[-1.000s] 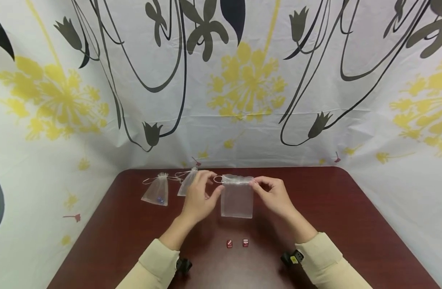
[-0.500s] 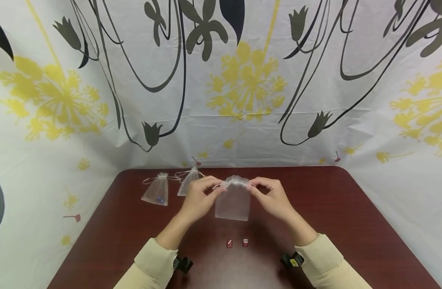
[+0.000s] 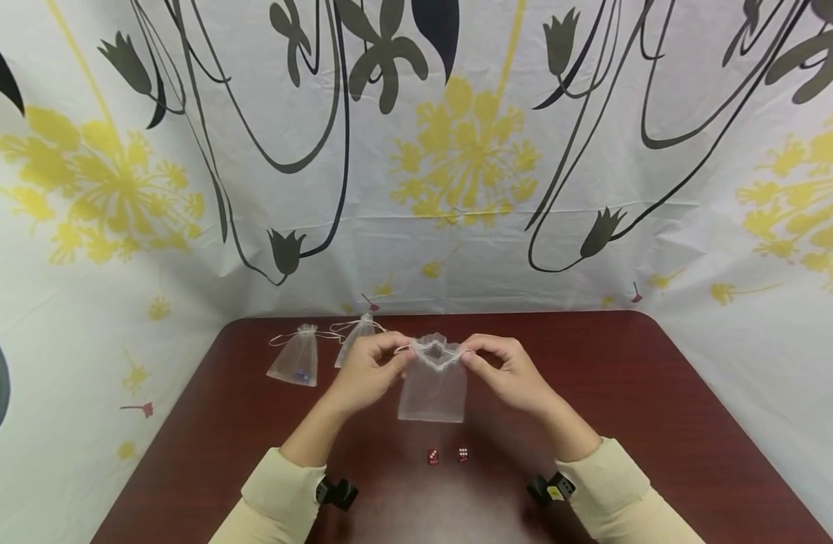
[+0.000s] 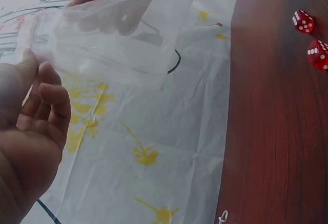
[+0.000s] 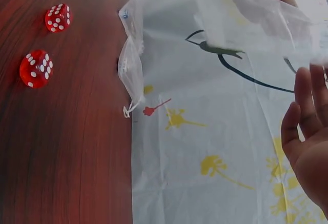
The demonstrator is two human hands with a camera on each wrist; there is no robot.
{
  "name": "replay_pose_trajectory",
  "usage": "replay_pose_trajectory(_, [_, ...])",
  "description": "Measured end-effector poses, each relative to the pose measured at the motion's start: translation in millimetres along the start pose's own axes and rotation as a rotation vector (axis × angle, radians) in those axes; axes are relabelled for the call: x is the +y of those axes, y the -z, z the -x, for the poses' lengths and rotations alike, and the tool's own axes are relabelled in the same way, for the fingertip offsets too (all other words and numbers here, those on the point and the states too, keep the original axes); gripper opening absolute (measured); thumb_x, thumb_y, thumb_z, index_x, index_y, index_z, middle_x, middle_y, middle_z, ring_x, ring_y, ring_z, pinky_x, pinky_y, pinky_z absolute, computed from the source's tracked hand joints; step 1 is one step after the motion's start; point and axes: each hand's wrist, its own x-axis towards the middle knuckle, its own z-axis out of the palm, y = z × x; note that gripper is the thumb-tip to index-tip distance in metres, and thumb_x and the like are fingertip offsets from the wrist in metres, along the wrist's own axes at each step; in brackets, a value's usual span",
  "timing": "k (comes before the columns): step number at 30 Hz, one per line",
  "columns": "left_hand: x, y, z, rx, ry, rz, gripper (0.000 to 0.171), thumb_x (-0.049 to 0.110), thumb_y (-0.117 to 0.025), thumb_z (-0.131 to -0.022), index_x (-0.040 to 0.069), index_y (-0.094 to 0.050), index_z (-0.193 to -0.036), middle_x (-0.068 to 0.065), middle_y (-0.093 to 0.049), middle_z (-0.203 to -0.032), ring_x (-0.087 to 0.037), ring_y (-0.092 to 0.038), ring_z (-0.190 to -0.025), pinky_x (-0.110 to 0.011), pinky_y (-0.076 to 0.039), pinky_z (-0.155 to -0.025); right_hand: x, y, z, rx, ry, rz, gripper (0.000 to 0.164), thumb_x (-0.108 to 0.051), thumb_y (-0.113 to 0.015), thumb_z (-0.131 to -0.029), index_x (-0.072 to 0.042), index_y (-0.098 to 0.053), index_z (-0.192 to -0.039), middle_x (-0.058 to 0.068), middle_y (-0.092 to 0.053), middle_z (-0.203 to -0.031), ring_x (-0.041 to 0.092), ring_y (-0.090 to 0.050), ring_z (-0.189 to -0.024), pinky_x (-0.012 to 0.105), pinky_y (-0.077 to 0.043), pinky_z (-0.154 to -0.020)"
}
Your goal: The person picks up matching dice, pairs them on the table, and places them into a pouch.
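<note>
A sheer white organza drawstring bag (image 3: 431, 397) is held up between both hands, its mouth spread into a small opening in the head view. My left hand (image 3: 369, 370) pinches the left side of the gathered rim between thumb and fingers. On the opposite side, my right hand (image 3: 508, 372) pinches the rim the same way. The bag's body (image 4: 123, 39) hangs see-through, with nothing visible inside. Two red translucent dice with white pips, the left die (image 3: 433, 456) and the right die (image 3: 462, 455), lie on the table nearer the person, below the bag.
At the back left of the dark red-brown table (image 3: 212, 453) lies a drawn-up organza bag (image 3: 295, 355) with blue dice (image 3: 302, 375) inside. Beside it, partly behind the left hand, is another drawn-up bag (image 3: 357, 332). A flower-patterned cloth (image 3: 457, 264) hangs behind the table.
Both hands have shifted slightly left and closer together with the bag. Its rim, flat and straight one second ago, now bows apart into an opening.
</note>
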Motion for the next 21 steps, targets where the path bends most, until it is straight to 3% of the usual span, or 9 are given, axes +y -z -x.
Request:
replay_pose_trajectory(5, [1.0, -4.0, 1.1, 0.016, -0.093, -0.113, 0.013, 0.002, -0.075, -0.091, 0.004, -0.071, -0.103, -0.003, -0.069, -0.080, -0.009, -0.060, -0.063, -0.023, -0.049, -0.052, -1, -7, -1, 0.031, -0.057, 0.018, 0.018, 0.007, -0.064, -0.095, -0.007, -0.075, -0.098, 0.006, -0.073, -0.092, 0.013, -0.066, -0.087, 0.026, -0.055, -0.075])
replay_pose_trajectory(9, [3.7, -3.4, 0.0, -0.006, -0.255, -0.277, 0.028, 0.000, -0.076, -0.088, 0.008, -0.066, -0.113, -0.002, -0.071, -0.088, -0.008, -0.063, -0.068, -0.022, -0.052, -0.056, -2, -11, -3, 0.043, -0.064, 0.035, 0.019, 0.010, -0.066, -0.092, -0.006, -0.075, -0.097, 0.007, -0.073, -0.091, 0.011, -0.065, -0.086, 0.025, -0.055, -0.073])
replay_pose_trajectory(13, [4.4, -1.8, -1.2, -0.066, -0.378, -0.416, 0.024, -0.003, -0.071, -0.092, 0.008, -0.070, -0.113, 0.000, -0.070, -0.095, -0.008, -0.063, -0.080, -0.023, -0.054, -0.069, -13, -15, -6, 0.040, -0.013, 0.091, 0.020, 0.015, -0.067, -0.089, -0.002, -0.074, -0.094, 0.009, -0.073, -0.088, 0.010, -0.066, -0.085, 0.024, -0.054, -0.071])
replay_pose_trajectory(21, [-1.1, 2.3, 4.9, -0.063, -0.327, -0.477, 0.019, -0.008, -0.070, -0.090, 0.007, -0.072, -0.101, 0.003, -0.069, -0.094, -0.007, -0.058, -0.079, -0.026, -0.053, -0.067, -34, -18, -10, 0.026, 0.036, 0.166, 0.013, 0.015, -0.070, -0.086, 0.002, -0.073, -0.089, 0.012, -0.072, -0.085, 0.015, -0.067, -0.082, 0.020, -0.052, -0.074])
